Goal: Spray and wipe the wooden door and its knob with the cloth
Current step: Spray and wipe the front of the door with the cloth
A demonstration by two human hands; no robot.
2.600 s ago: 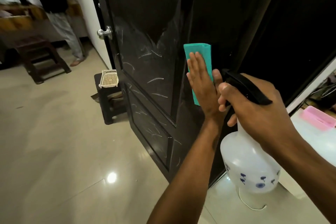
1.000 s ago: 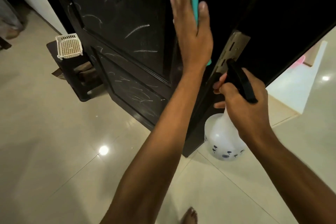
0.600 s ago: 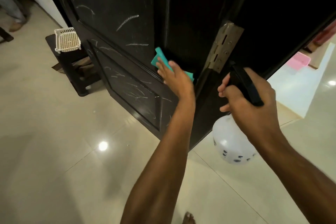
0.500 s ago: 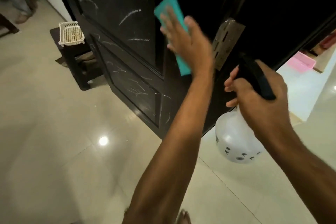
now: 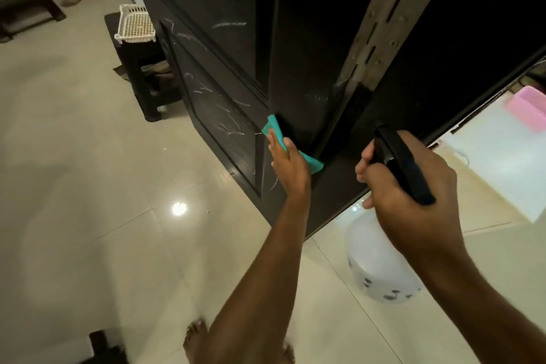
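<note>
1. Bare toes (image 5: 195, 334) show on the glossy tiled floor (image 5: 88, 216), below the left forearm.
2. Translucent and white, the spray bottle (image 5: 381, 269) hangs from the right hand (image 5: 410, 195), whose fingers curl round its black trigger head (image 5: 401, 165); the bottle's round body sits below the wrist, off the floor.
3. To the left of that, the left hand (image 5: 288, 167) lies flat with fingers straight, pressing the teal cloth (image 5: 310, 161) against the lower part of the dark wooden door (image 5: 307, 38), near its hinged edge.
4. White scribble marks (image 5: 227, 124) cover the door panel just left of the cloth.
5. Above the right hand, a metal hinge plate (image 5: 384, 26) runs up the door's edge.
6. Far right of the right hand lies a pink box (image 5: 529, 106).
7. Well beyond the left hand, a white mesh basket (image 5: 134, 23) rests on a dark stool (image 5: 144, 68).
8. No knob shows here.
</note>
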